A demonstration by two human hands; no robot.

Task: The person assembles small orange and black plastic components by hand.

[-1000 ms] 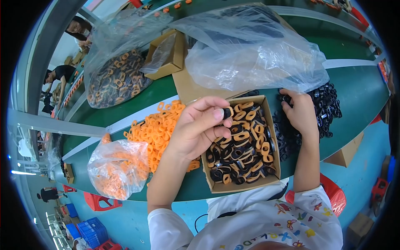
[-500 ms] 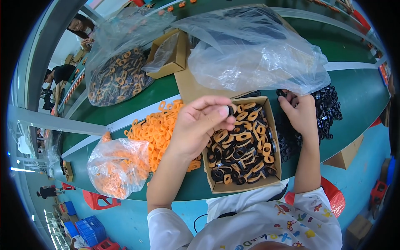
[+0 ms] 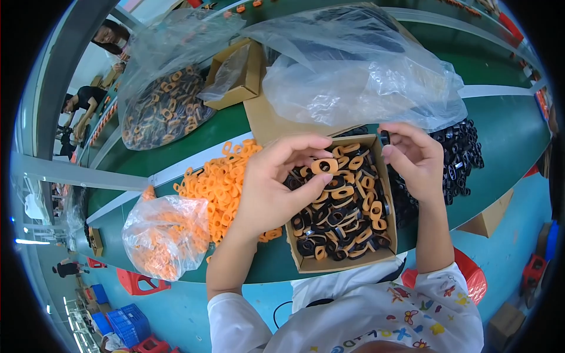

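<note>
My left hand (image 3: 281, 182) is over the left side of a cardboard box (image 3: 292, 246), thumb and index finger apart. At its fingertips is an oval ring (image 3: 324, 166) in orange and black; whether the fingers still touch it, I cannot tell. Between finger and thumb of my right hand (image 3: 416, 160), a small black ring (image 3: 385, 137) is pinched, just above the box's far right corner. Many orange-and-black rings (image 3: 338, 217) fill the box. Behind my right hand lies a pile of black rings (image 3: 462, 154), and left of my left hand a heap of orange rings (image 3: 220, 182).
A clear bag of orange pieces (image 3: 166, 238) sits at the table's near left. Farther back are a bag of orange-and-black parts (image 3: 170, 112), a small carton (image 3: 250, 79) and a large clear plastic bag (image 3: 365, 82). Two people appear at far left.
My left hand has spread from a pinch, and its ring now shows orange face-on and lower. My right hand has come up and left from the black pile with a black ring.
</note>
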